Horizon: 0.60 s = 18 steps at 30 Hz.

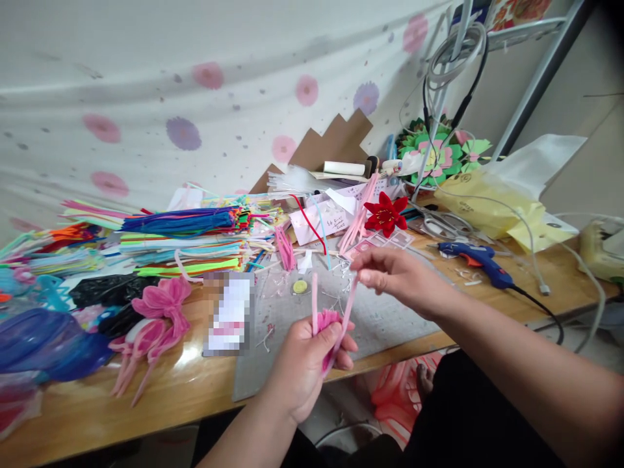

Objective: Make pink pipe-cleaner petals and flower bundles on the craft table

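Above the table's front edge, my left hand (307, 351) is closed around a bunch of deep pink pipe cleaners (329, 318). A pale pink pipe cleaner (348, 309) rises from the same grip, with another pale pink end (314, 296) standing up at its left. The fingers of my right hand (394, 276) pinch the top of the pale pink pipe cleaner. My palm hides the lower part of the bunch. Beneath both hands lies a grey mat (390, 325). Finished pink pipe-cleaner petals (166, 312) rest on the table to the left.
Bundles of coloured pipe cleaners (185, 221) are piled at the back left. A red pipe-cleaner flower (387, 214) sits behind my right hand. Scissors (443, 224) and a corded blue glue gun (480, 260) lie on the right, near a yellow bag (487, 201).
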Motion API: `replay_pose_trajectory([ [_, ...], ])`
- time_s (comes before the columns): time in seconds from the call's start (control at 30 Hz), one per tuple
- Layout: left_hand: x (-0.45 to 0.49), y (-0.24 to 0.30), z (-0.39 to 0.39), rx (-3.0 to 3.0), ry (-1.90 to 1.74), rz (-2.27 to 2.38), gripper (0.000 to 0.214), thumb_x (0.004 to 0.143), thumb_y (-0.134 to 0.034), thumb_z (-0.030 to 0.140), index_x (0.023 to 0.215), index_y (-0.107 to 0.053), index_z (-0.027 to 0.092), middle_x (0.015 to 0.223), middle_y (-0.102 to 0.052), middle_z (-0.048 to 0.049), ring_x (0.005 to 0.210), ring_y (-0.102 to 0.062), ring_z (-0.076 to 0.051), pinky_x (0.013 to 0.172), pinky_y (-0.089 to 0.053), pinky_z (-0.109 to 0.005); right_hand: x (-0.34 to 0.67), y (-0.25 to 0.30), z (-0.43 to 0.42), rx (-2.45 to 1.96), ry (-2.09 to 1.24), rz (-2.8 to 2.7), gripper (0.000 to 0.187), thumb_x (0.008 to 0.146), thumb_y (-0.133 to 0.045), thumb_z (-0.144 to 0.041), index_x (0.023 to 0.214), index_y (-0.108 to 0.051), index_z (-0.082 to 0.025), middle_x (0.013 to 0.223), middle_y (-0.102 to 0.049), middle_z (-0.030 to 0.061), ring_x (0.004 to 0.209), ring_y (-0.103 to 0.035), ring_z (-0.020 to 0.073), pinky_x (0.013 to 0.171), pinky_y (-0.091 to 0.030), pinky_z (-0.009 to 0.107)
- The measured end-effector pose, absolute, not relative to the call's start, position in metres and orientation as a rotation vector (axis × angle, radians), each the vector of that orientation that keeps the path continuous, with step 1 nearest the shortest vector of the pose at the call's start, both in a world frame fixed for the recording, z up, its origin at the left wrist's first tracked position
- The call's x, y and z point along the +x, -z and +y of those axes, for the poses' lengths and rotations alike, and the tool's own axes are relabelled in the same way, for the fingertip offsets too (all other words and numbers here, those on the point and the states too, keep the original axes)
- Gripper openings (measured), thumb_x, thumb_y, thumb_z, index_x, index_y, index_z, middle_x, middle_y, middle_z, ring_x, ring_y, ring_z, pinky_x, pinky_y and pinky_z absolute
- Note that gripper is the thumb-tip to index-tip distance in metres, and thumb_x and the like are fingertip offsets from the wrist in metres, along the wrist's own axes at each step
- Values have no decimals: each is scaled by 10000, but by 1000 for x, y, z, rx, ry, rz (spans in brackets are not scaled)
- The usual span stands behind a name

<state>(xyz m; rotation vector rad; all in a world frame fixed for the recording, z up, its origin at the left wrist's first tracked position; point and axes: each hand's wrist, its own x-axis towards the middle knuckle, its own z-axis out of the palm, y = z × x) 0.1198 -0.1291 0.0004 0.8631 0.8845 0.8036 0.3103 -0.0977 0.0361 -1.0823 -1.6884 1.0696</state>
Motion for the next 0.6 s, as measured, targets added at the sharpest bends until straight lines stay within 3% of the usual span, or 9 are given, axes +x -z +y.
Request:
replay_pose_trajectory([
  [0.1,120,-2,-129,833,-891,878,224,731,-679,292,837,-639,99,642,-644,-37,494,-554,-86,530,-438,-214,299,-28,-102,-1079,-1273,-1781,310,749,-647,-435,750,-635,-125,672,-592,15,624,-519,111,582,-407,224],
  [0.2,119,-1,-129,862,-882,843,215,754,-663,289,858,-640,101,686,-671,-61,522,-580,-99,549,-458,-225,284,-22,-106,-1132,-1249,-1728,301,723,-673,-425,675,-626,-132,609,-549,-13,567,-485,91,532,-380,205],
  [0.4,111,-1,-130,874,-774,745,194,773,-649,288,850,-648,110,715,-694,-81,532,-613,-110,540,-456,-211,275,-20,-107,-975,-1307,-1677,282,738,-667,-413,718,-669,-132,742,-559,10,601,-526,81,562,-429,202],
  [0.6,108,0,-129,859,-789,724,139,756,-664,249,778,-646,113,685,-691,-71,523,-614,-109,529,-459,-203,267,-16,-109,-863,-1373,-1615,244,738,-681,-384,756,-699,-141,802,-539,13,510,-502,36,461,-428,167],
])
